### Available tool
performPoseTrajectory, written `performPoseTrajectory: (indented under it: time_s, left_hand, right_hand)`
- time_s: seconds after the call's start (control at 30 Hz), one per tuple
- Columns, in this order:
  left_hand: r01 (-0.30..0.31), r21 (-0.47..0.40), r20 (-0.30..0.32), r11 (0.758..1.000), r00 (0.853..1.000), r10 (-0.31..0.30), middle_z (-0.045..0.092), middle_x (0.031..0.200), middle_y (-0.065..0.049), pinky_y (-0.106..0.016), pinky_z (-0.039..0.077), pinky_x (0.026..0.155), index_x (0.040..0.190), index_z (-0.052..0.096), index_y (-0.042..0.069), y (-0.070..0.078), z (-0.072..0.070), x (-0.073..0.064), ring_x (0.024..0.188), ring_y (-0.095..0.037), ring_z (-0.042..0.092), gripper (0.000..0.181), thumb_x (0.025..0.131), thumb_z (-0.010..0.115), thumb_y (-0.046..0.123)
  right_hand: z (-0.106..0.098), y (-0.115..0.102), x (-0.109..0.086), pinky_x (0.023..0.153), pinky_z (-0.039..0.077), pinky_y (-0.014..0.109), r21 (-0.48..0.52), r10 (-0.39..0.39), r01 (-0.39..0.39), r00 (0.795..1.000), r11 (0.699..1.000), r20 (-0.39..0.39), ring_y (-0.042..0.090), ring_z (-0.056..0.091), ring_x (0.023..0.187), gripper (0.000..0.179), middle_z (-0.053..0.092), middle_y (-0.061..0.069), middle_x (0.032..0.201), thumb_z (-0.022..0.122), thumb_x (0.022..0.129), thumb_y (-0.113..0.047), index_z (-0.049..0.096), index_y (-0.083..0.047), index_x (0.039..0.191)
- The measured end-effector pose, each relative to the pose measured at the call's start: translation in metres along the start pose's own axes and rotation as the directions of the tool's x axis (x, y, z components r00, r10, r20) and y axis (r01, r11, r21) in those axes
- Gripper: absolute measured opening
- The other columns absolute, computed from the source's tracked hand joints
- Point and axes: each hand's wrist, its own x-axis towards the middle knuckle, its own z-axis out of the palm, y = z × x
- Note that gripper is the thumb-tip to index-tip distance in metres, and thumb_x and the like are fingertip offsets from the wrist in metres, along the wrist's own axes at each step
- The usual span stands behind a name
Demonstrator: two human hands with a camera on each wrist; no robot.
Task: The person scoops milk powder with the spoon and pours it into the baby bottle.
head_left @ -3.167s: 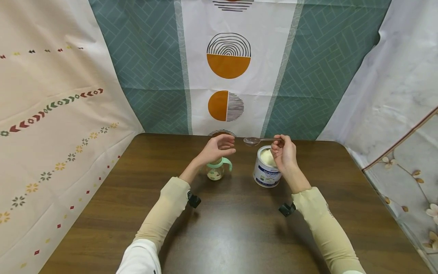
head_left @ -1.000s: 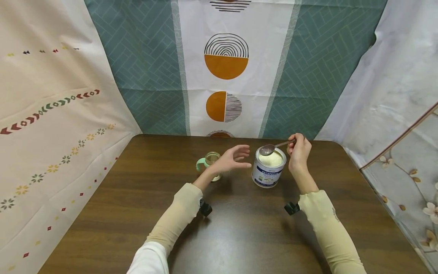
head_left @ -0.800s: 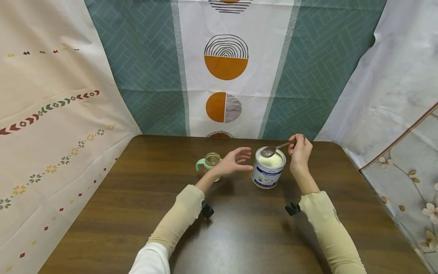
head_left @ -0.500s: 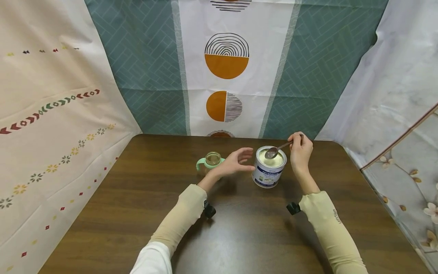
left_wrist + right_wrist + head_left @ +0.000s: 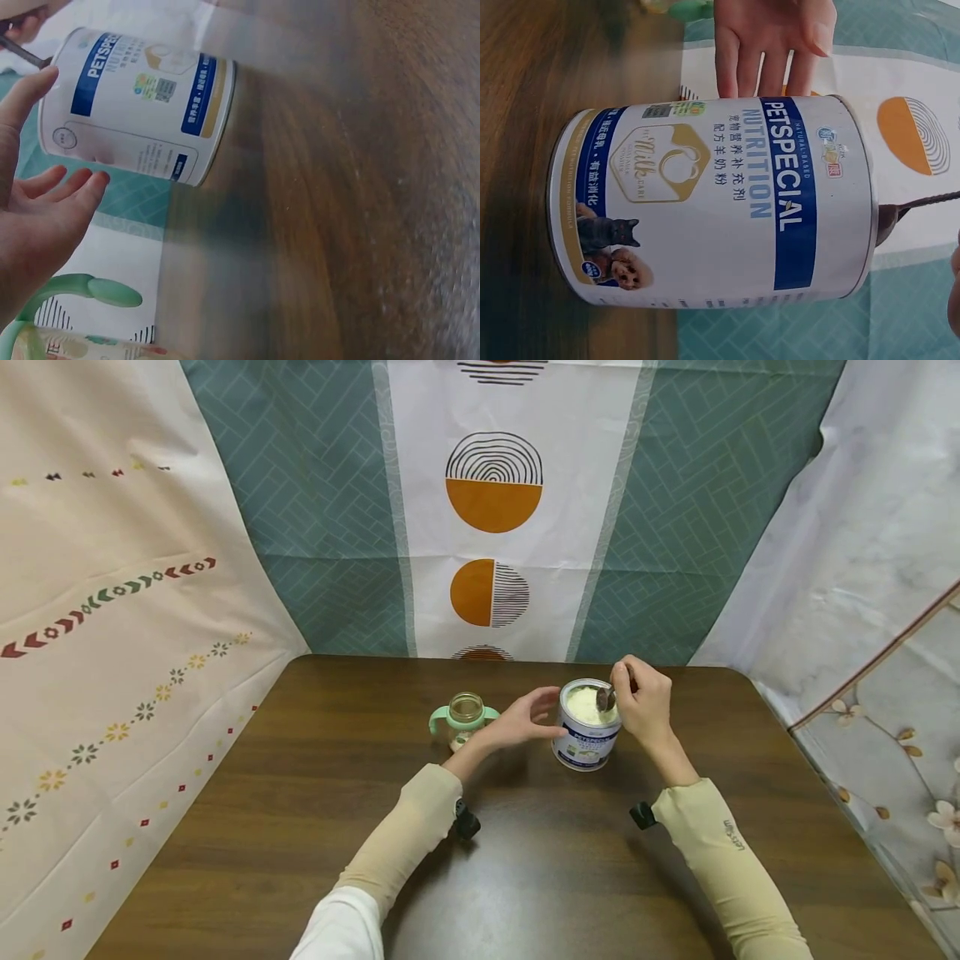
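My right hand [image 5: 645, 702] pinches the handle of a dark metal spoon [image 5: 604, 700] at the can's mouth. The spoon's bowl sits over the right side of the pale powder [image 5: 582, 703], just inside the rim. The white and blue milk powder can [image 5: 727, 217] stands upright on the table without a lid. At its left side is my left hand [image 5: 521, 718], fingers spread and lightly bent, thumb tip right at the wall; it holds nothing. The left wrist view shows that palm [image 5: 37, 232] facing the can [image 5: 135, 105].
An uncapped baby bottle [image 5: 467, 710] with two mint-green handles stands left of the can, partly behind my left wrist. A brown wooden table [image 5: 525, 877] carries everything. Patterned cloths [image 5: 495, 510] hang along the back and both sides.
The spoon came from left of the can to over it, then lowered to the powder with its handle steeper. My left hand moved right, from over the bottle to the can's side.
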Motion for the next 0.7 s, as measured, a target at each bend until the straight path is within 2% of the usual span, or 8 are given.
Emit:
performPoseTrajectory:
  time_s: [0.27, 0.57, 0.7]
  left_hand:
    - [-0.007, 0.001, -0.004, 1.0, 1.0, 0.007, 0.032, 0.155, -0.014, -0.039, 0.033, 0.117, 0.15, 0.026, 0.004, -0.003, 0.007, 0.006, 0.142, -0.029, 0.036, 0.079, 0.085, 0.071, 0.006]
    - [-0.061, 0.01, -0.015, 0.998, 0.998, 0.061, 0.036, 0.151, -0.014, -0.039, 0.032, 0.117, 0.15, 0.024, 0.004, 0.0, 0.015, 0.011, 0.143, -0.026, 0.036, 0.081, 0.084, 0.072, 0.004]
    - [-0.087, -0.004, -0.02, 0.996, 0.996, 0.087, 0.038, 0.148, -0.015, -0.038, 0.033, 0.117, 0.149, 0.026, 0.004, -0.002, 0.018, 0.015, 0.14, -0.027, 0.038, 0.081, 0.083, 0.072, 0.003]
  right_hand:
    - [0.003, 0.0, -0.006, 0.045, 0.025, 0.019, 0.041, -0.057, 0.056, 0.998, 0.998, 0.04, 0.0, 0.033, 0.052, 0.032, 0.046, 0.005, 0.053, 0.048, 0.093, -0.01, 0.053, -0.003, 0.063]
    - [0.009, -0.007, -0.011, 0.047, 0.028, 0.018, 0.132, -0.019, 0.01, 0.998, 0.991, 0.068, -0.003, 0.034, 0.055, 0.026, 0.049, 0.007, 0.056, 0.05, 0.09, 0.001, 0.055, -0.002, 0.065]
    - [0.01, -0.009, -0.012, 0.049, 0.029, 0.014, 0.168, 0.041, -0.053, 0.996, 0.984, 0.073, -0.006, 0.036, 0.056, 0.026, 0.051, 0.009, 0.055, 0.049, 0.089, 0.008, 0.057, 0.0, 0.066]
